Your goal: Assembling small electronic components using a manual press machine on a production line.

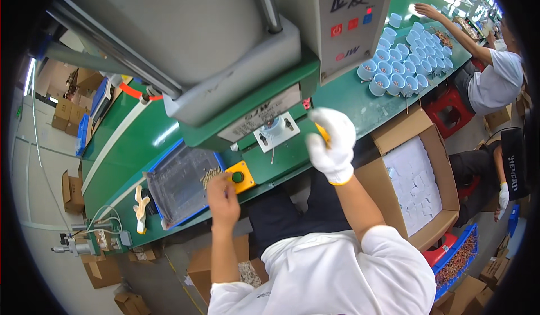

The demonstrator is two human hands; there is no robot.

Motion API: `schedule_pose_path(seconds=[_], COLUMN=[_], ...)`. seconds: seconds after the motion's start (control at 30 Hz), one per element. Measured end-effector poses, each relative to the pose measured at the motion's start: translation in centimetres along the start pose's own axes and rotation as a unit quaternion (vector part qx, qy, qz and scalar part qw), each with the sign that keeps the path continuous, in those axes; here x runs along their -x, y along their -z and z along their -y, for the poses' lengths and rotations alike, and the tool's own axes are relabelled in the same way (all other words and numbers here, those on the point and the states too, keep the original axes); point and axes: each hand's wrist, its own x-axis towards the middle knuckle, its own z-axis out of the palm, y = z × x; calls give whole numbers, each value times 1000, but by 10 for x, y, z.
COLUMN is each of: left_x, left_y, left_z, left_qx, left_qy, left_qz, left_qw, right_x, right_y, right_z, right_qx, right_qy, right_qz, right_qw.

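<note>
The bare left hand (223, 197) is resting against a yellow button box (248, 184), fingers bending beside its green button (238, 177); I can't tell whether they're pressing. The gloved right hand (333, 142) is curving around a yellow piece (323, 134) that's showing between thumb and fingers; whether it's gripping, I can't tell. Both yellow things are flanking a white plate (283, 137) below the press (253, 96). Left of the button box, a blue tray (174, 201) is holding some tan bits (211, 175) along its right side. Pale-blue cups (397, 68) are crowding the bench (351, 98), many containing small reddish specks. An open cardboard box (444, 166) is holding white pieces (415, 186), a blue crate (472, 237) reddish-brown bits (457, 263).
</note>
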Motion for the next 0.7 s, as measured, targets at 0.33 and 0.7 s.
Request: schedule_pose_path(seconds=[0.33, 0.7], left_x=[9, -43], left_y=[-36, -38], left_z=[13, -11], left_qx=[-57, 51], left_qy=[-52, 81], left_qz=[-96, -26], left_qw=[992, 995], right_x=[27, 56], right_y=[39, 28], right_z=[-42, -93], right_qx=[102, -298], right_qy=[18, -389], right_qz=[93, -43], right_qw=[990, 871])
